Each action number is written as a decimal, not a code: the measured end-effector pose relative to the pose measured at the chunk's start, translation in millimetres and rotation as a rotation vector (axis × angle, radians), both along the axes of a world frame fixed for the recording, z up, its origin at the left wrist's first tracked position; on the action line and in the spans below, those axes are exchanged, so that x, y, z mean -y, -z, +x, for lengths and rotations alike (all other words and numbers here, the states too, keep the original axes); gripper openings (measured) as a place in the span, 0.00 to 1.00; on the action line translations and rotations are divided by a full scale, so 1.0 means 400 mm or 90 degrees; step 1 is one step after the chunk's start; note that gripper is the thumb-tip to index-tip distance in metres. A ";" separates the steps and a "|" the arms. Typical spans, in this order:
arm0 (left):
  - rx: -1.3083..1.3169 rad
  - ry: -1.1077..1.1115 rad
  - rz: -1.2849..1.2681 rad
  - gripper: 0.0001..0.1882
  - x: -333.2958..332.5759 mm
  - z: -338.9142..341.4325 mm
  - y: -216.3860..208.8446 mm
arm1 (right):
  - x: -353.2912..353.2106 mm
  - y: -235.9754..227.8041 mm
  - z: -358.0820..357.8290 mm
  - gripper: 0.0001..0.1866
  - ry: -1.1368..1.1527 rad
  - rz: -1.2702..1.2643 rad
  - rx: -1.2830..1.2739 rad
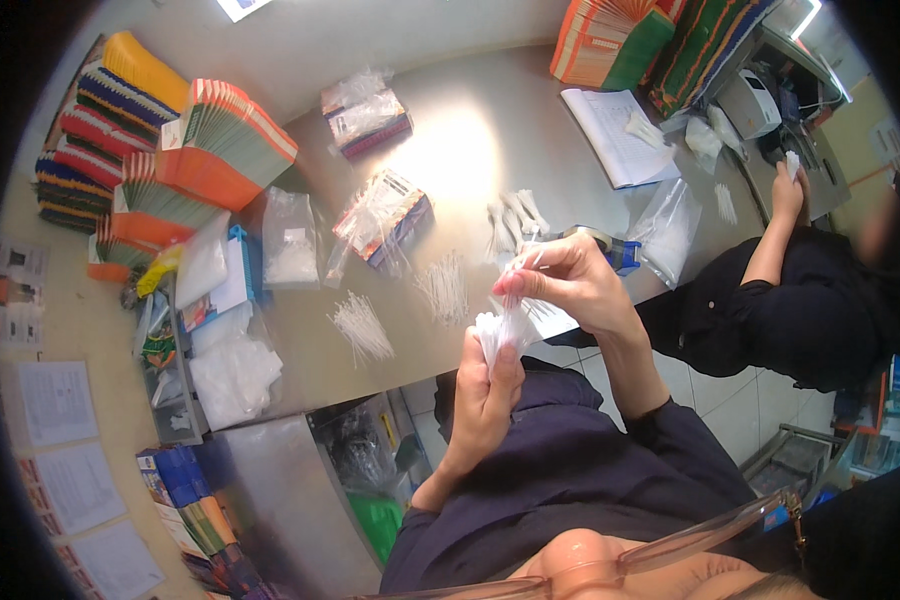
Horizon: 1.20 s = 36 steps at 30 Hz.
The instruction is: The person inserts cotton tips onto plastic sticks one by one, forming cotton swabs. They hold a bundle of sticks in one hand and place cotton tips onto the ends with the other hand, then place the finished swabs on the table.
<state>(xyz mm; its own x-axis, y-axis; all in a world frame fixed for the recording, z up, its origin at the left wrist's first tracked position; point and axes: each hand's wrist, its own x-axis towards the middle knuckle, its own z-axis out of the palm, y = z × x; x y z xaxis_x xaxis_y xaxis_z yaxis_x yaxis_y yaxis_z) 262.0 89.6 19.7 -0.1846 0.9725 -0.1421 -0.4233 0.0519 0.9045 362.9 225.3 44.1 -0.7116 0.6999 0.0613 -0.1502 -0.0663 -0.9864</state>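
In front of my body, above the table's near edge, my left hand (485, 390) is closed round a small clear bag of thin white sticks (492, 335). My right hand (578, 285) pinches the bag's upper end between thumb and fingers, just above the left hand. Loose piles of similar white sticks, one (362, 327) at the left and another (443, 288) nearer my hands, lie on the metal table (470, 100). Several filled white bundles (518, 218) rest beyond my right hand. A blue tape dispenser (622, 254) stands beside that wrist, partly hidden.
Two printed boxes with plastic on them, one (368, 118) farther back, stand on the table. Orange folded stacks (225, 150) and plastic bags (292, 245) are at the left. An open notebook (620, 140) lies at the back right. At the right, another person (785, 290) holds something white.
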 end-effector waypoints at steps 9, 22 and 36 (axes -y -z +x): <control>0.026 0.015 -0.029 0.11 -0.016 -0.008 0.019 | -0.028 0.018 0.007 0.09 0.041 0.043 0.040; 0.046 0.060 -0.068 0.12 -0.048 -0.001 0.040 | -0.041 0.060 -0.001 0.07 0.187 -0.023 -0.006; 0.031 -0.105 -0.064 0.07 -0.048 -0.064 0.090 | -0.156 0.710 0.090 0.08 0.073 0.394 0.737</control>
<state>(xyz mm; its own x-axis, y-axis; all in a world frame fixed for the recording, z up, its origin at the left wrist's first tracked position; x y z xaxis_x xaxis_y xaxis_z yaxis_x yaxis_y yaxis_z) 236.3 109.0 -16.3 -0.3309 0.9099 -0.2502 -0.4767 0.0677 0.8765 398.9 287.9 -240.1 -0.5083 0.8354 -0.2090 0.8212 0.3971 -0.4098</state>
